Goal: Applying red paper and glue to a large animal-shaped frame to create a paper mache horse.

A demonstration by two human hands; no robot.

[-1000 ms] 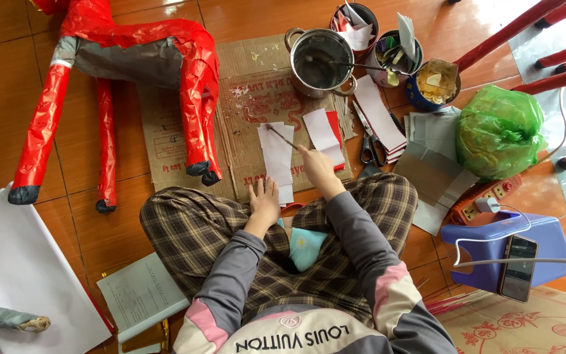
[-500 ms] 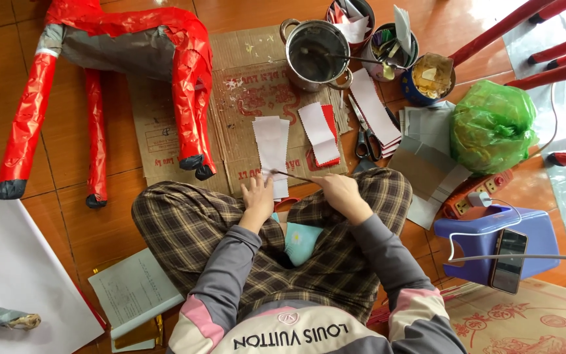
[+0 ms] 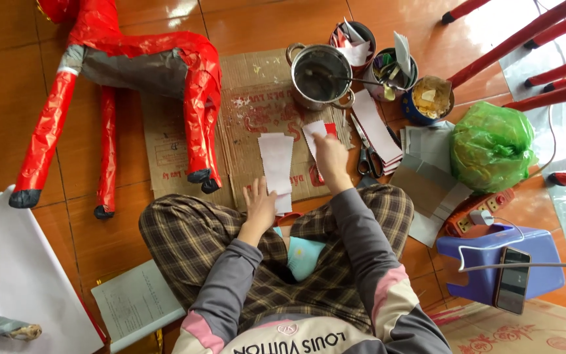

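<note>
I sit cross-legged on the floor in plaid trousers. My left hand (image 3: 260,206) rests flat on the near end of a long white paper strip (image 3: 275,157) lying on flattened cardboard (image 3: 250,111). Further forward, my right hand (image 3: 331,157) pinches a small white paper piece (image 3: 312,133) just above a stack of red paper slips (image 3: 331,129). A red paper-covered horse figure (image 3: 132,59) with a bare grey flank lies on its side at the far left of the cardboard.
A metal pot (image 3: 319,73) with a brush and several tins of scraps stand ahead. Scissors (image 3: 365,160), paper stacks, a green plastic bag (image 3: 489,147), a blue stool (image 3: 492,262) with a phone, and red chair legs (image 3: 545,39) are on the right. A white sheet (image 3: 14,275) lies at left.
My right hand has moved from near my knees forward to the red slips and now holds a white piece. My left hand has settled on the white strip.
</note>
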